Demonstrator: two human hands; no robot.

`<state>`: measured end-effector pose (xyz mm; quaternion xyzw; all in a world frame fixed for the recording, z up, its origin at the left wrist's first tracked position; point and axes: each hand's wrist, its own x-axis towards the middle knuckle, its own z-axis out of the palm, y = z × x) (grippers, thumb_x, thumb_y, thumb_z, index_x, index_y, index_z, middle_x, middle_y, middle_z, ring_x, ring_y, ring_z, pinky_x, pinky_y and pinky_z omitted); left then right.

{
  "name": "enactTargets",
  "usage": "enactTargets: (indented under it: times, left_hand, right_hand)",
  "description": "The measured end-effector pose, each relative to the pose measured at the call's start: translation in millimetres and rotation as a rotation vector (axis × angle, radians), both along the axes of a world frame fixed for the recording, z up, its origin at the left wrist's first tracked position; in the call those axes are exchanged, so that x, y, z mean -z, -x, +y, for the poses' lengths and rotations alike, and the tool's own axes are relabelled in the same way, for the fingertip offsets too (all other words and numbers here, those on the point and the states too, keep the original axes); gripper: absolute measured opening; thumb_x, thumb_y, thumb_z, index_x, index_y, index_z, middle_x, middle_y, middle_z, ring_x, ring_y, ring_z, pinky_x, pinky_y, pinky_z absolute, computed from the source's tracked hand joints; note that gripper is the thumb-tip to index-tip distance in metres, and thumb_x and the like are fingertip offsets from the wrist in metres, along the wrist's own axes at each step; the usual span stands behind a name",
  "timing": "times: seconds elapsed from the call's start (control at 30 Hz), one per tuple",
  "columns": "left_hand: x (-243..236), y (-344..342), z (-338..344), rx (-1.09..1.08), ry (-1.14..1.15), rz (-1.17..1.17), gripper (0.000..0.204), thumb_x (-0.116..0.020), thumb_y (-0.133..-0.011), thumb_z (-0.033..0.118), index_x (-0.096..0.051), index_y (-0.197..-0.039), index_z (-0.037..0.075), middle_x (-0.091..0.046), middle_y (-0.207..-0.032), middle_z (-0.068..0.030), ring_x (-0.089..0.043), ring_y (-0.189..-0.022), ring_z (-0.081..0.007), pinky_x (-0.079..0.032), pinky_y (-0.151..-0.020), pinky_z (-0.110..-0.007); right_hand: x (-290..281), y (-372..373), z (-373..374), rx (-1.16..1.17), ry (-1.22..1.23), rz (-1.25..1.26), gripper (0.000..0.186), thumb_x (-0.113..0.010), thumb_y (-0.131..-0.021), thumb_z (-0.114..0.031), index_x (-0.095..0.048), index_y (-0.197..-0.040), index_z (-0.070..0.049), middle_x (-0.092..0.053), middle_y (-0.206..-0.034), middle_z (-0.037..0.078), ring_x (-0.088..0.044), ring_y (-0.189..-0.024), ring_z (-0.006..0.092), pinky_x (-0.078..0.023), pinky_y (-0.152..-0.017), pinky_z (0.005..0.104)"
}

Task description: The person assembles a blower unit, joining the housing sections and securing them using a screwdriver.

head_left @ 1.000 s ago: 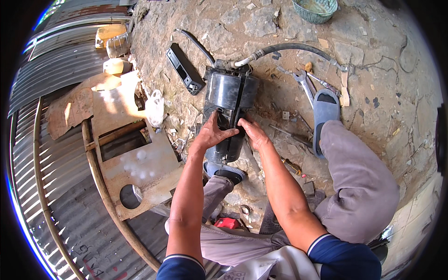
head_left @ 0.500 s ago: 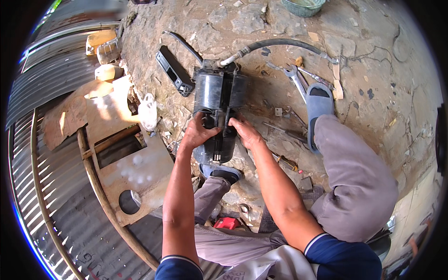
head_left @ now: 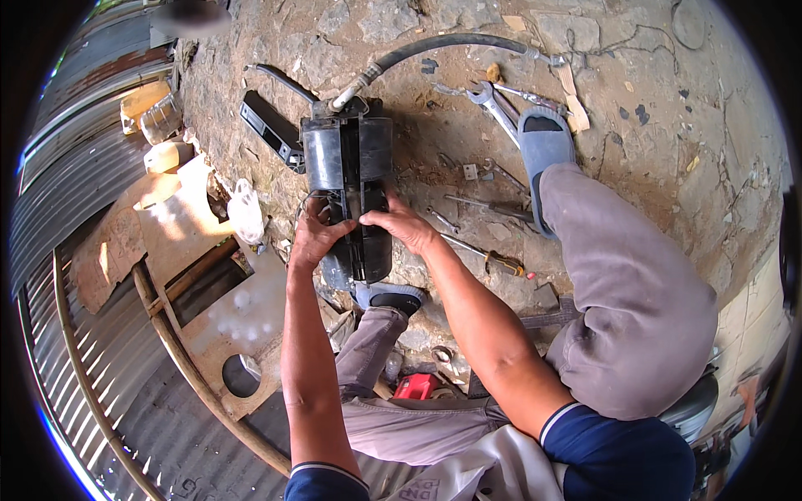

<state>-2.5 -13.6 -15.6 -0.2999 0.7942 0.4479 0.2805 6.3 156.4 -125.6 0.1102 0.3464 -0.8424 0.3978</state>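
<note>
I have my left hand [head_left: 316, 236] curled on the left edge of the black housing [head_left: 349, 196], my right hand [head_left: 399, 224] pinching at its centre seam, though what exactly I can't tell. It lies on the stone ground [head_left: 635, 92], long axis running near to far, hose [head_left: 434, 48] at the far end. It looks rigid and fairly heavy; I'd grip its side walls.

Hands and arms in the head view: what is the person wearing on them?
Both hands are bare: left hand, right hand, no gloves, rings or watch visible. Forearms are uncovered. Short navy sleeves with a thin white stripe at the cuff end above the elbows.
</note>
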Motion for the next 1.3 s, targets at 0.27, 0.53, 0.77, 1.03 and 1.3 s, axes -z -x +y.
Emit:
enactTargets:
  times: [0.27, 0.53, 0.77, 1.03, 1.3]
  left_hand:
    - [-7.3, -1.1, -1.1, 0.238, 0.367, -0.009, 0.068, -0.084, -0.072, 0.020, -0.057, -0.130, -0.003, -0.068, -0.118, -0.0153, -0.067, -0.104, -0.0228, -0.054, -0.092, -0.037]
    - [-25.6, 6.6, -2.2, 0.104, 0.286, -0.002, 0.062, -0.081, -0.076, 0.008, -0.055, -0.131, -0.007, -0.069, -0.118, -0.0209, -0.071, -0.099, -0.0193, -0.058, -0.082, -0.029]
    - [-30.1, 7.6, -11.3, 0.120, 0.234, -0.041, 0.065, -0.080, -0.075, 0.004, -0.053, -0.134, -0.005, -0.066, -0.124, -0.0200, -0.067, -0.103, -0.0197, -0.058, -0.085, -0.031]
    - [-21.9, 3.8, -14.9, 0.161, 0.264, 0.027, 0.067, -0.080, -0.075, 0.005, -0.054, -0.135, -0.006, -0.067, -0.123, -0.0194, -0.064, -0.113, -0.0210, -0.054, -0.094, -0.034]
    - [-26.7, -3.4, -19.8, 0.134, 0.287, 0.040, 0.070, -0.080, -0.076, 0.009, -0.053, -0.138, -0.009, -0.066, -0.126, -0.0213, -0.063, -0.113, -0.0212, -0.052, -0.097, -0.033]
  right_hand:
    - [-25.3, 3.2, -23.8, -0.097, -0.546, 0.099, 0.085, -0.082, -0.074, -0.026, -0.035, -0.140, 0.000, -0.058, -0.125, 0.030, -0.059, -0.117, 0.0441, -0.048, -0.099, 0.0474]
    - [-27.9, 1.8, -38.7, -0.128, -0.674, 0.168, 0.091, -0.082, -0.075, -0.030, -0.030, -0.142, 0.001, -0.055, -0.126, 0.033, -0.058, -0.115, 0.0476, -0.049, -0.098, 0.0501]
    - [-26.6, -5.7, -48.7, -0.108, -0.737, 0.225, 0.093, -0.084, -0.074, -0.034, -0.028, -0.142, -0.001, -0.055, -0.122, 0.033, -0.059, -0.111, 0.0494, -0.051, -0.093, 0.0529]
    - [-37.0, 0.5, -47.3, -0.071, -0.817, 0.212, 0.088, -0.083, -0.074, -0.035, -0.033, -0.138, -0.001, -0.056, -0.120, 0.031, -0.061, -0.107, 0.0483, -0.052, -0.091, 0.0530]
    - [-22.9, -8.4, -47.2, 0.002, -0.806, 0.196, 0.083, -0.076, -0.078, -0.032, -0.032, -0.142, -0.004, -0.054, -0.124, 0.031, -0.060, -0.109, 0.0495, -0.051, -0.092, 0.0540]
